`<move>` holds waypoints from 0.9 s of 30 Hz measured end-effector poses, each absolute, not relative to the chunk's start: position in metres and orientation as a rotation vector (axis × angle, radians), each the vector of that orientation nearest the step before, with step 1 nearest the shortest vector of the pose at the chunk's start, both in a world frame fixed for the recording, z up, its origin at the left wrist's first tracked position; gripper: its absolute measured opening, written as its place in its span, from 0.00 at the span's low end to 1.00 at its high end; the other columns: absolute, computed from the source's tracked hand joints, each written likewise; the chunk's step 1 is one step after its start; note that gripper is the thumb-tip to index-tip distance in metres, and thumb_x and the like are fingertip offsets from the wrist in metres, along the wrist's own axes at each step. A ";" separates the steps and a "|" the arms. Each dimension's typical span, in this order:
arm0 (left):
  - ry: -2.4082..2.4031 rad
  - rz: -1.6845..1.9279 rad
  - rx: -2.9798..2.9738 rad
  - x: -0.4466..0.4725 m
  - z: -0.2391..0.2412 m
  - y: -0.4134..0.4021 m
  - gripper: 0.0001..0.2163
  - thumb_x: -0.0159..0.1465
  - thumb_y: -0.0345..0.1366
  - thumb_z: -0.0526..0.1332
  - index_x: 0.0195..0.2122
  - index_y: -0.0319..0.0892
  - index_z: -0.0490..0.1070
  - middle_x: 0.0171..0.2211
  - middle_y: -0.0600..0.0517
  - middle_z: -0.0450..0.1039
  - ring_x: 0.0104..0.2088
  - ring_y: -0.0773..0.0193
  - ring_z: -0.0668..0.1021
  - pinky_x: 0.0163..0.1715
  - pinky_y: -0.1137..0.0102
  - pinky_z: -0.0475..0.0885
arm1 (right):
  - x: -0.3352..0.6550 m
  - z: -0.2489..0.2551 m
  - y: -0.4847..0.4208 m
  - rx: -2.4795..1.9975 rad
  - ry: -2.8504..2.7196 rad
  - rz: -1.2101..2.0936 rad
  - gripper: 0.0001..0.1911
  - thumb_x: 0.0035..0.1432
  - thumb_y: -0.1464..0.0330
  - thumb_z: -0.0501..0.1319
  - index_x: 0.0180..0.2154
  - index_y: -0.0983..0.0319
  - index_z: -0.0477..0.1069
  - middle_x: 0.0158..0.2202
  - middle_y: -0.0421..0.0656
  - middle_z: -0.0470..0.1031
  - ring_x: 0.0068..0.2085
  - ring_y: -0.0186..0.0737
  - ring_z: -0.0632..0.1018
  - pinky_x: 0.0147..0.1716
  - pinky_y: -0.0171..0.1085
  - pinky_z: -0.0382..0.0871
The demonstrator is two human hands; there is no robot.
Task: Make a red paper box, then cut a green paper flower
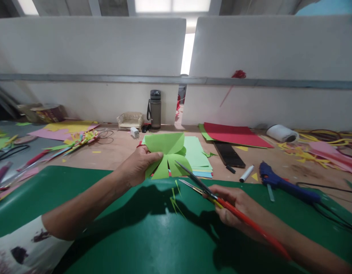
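Note:
My left hand is closed on a folded piece of light green paper, pinching it above the dark green mat. The paper has several cut flaps fanning out. My right hand grips red-handled scissors whose blades are open and point up-left at the paper's lower right edge. Thin green paper slivers lie on the mat below the blades.
A stack of coloured paper sheets lies behind the folded piece. A blue glue gun, a white glue stick and a black phone sit at the right. A dark bottle, red sheet and paper scraps line the back.

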State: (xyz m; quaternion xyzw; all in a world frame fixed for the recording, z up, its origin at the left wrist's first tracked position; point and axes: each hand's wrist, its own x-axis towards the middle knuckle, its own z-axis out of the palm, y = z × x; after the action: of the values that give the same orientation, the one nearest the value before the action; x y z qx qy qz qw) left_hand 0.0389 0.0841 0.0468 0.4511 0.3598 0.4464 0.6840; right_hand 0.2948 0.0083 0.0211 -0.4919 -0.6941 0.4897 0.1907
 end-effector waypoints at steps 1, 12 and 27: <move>0.811 1.002 1.011 0.039 0.047 0.084 0.21 0.48 0.30 0.66 0.45 0.32 0.71 0.25 0.47 0.77 0.22 0.59 0.78 0.26 0.65 0.75 | 0.296 0.019 0.008 -1.381 -1.955 1.365 0.20 0.54 0.53 0.59 0.42 0.61 0.67 0.24 0.36 0.60 0.24 0.31 0.57 0.22 0.30 0.53; 0.828 0.969 0.998 0.042 0.046 0.078 0.18 0.46 0.32 0.68 0.39 0.36 0.72 0.26 0.48 0.77 0.25 0.58 0.79 0.28 0.65 0.75 | 0.296 0.008 0.010 -1.333 -1.853 1.477 0.12 0.53 0.65 0.61 0.41 0.60 0.68 0.25 0.36 0.61 0.24 0.30 0.59 0.22 0.30 0.55; 0.808 0.984 1.026 0.044 0.049 0.075 0.16 0.44 0.33 0.70 0.34 0.36 0.73 0.27 0.47 0.78 0.27 0.56 0.80 0.26 0.66 0.75 | 0.290 0.024 0.008 -1.137 -2.000 1.446 0.26 0.57 0.45 0.53 0.35 0.62 0.63 0.22 0.33 0.51 0.23 0.29 0.50 0.19 0.31 0.44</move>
State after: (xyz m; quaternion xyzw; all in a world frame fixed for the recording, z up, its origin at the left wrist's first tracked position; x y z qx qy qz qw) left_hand 0.0444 0.0747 0.0494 0.4576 0.3604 0.4389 0.6842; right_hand 0.2901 0.0075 0.0239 -0.4092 -0.7196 0.5201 0.2105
